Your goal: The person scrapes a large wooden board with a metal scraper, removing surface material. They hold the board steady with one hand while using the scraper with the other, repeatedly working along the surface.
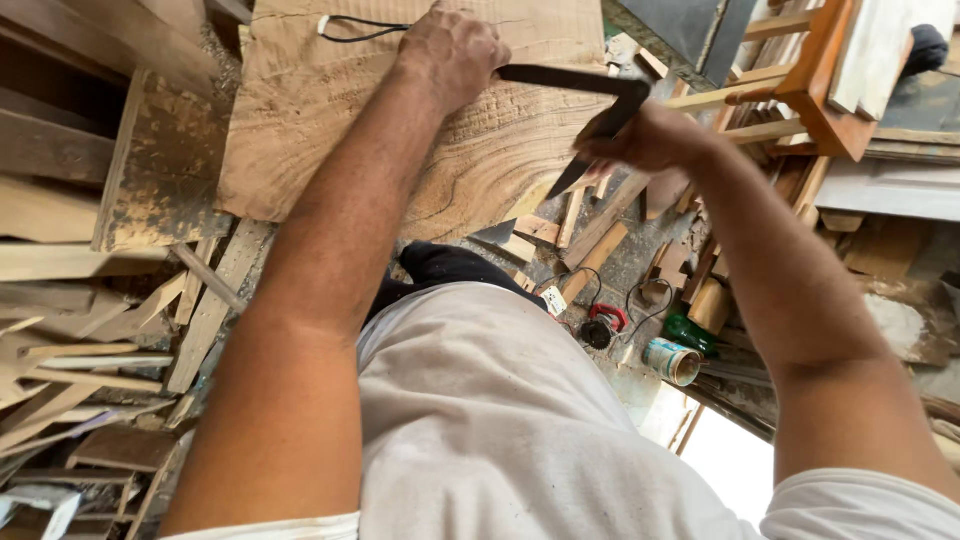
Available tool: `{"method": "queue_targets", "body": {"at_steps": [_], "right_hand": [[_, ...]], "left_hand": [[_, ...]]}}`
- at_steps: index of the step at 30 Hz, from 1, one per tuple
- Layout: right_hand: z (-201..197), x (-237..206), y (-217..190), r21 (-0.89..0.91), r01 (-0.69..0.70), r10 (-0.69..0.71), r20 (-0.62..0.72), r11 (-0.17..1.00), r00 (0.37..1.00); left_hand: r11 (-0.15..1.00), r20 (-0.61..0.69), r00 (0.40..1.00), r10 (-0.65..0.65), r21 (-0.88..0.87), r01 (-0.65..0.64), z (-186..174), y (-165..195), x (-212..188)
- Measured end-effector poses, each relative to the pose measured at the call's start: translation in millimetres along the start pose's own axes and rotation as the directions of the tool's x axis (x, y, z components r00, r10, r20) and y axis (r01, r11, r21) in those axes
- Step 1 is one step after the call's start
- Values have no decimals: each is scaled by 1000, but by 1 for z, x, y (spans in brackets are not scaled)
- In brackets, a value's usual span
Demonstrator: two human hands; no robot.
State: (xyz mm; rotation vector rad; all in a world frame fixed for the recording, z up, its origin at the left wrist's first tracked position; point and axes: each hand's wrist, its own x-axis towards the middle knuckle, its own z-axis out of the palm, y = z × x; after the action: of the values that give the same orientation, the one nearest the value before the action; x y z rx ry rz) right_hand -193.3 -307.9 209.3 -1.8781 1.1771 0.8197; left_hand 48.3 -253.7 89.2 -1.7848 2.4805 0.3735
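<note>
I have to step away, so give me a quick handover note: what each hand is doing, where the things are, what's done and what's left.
Left hand: pressed on the wood slab, fingers over one arm of the dark metal square.
Right hand: gripping the square's other arm at the slab's right edge.
Slab: lies flat ahead on the scrap wood pile; a black cord lies on its far edge.
Done: square set against the edge.
Left: no marked line or cut shows on the slab that I can see. A tin can stands on the floor, lower right.
</note>
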Motion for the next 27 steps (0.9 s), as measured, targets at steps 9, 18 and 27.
{"method": "queue_targets", "body": {"at_steps": [9, 18, 27], "right_hand": [[16, 8, 3, 87, 168, -176, 97, 982, 980], [-7, 34, 28, -119, 122, -112, 90, 985, 990], [73, 51, 37, 927, 374, -302, -362, -18, 882]], "left_hand": [[996, -24, 999, -40, -85, 38, 6, 1, -5], [994, -166, 983, -77, -87, 63, 11, -1, -12], [915, 40, 956, -290, -282, 289, 2, 6, -14]]}}
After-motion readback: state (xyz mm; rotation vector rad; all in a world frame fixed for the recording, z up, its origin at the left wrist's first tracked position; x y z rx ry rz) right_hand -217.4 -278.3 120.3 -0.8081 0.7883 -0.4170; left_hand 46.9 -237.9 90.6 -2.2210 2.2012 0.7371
